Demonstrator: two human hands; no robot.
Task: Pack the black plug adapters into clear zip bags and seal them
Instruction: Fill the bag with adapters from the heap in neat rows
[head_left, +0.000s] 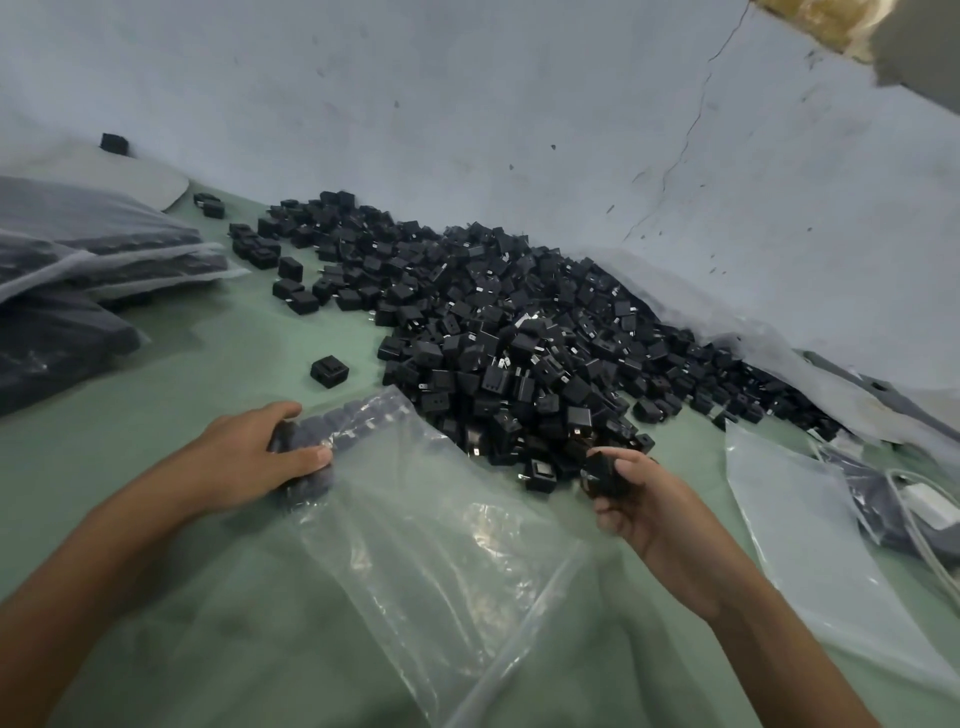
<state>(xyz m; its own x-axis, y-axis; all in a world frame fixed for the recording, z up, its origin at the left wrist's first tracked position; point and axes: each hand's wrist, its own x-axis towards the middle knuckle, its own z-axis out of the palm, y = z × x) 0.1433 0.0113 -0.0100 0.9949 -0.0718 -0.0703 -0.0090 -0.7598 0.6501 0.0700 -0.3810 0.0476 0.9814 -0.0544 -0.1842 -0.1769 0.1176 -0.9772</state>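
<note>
Fingers of the right hand (631, 496) are curling around a few black plug adapters (602, 474), while the left hand (260, 457) is pinching adapters through the clear plastic zip bag (431, 525), whose open mouth is lying to the right hand's left, nearer the camera.

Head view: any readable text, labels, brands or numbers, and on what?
None readable.
Pile of black plastic plug adapters: any markings too small to read.
Clear plastic zip bag: no print visible.
White charger block at right: no legible label.
</note>
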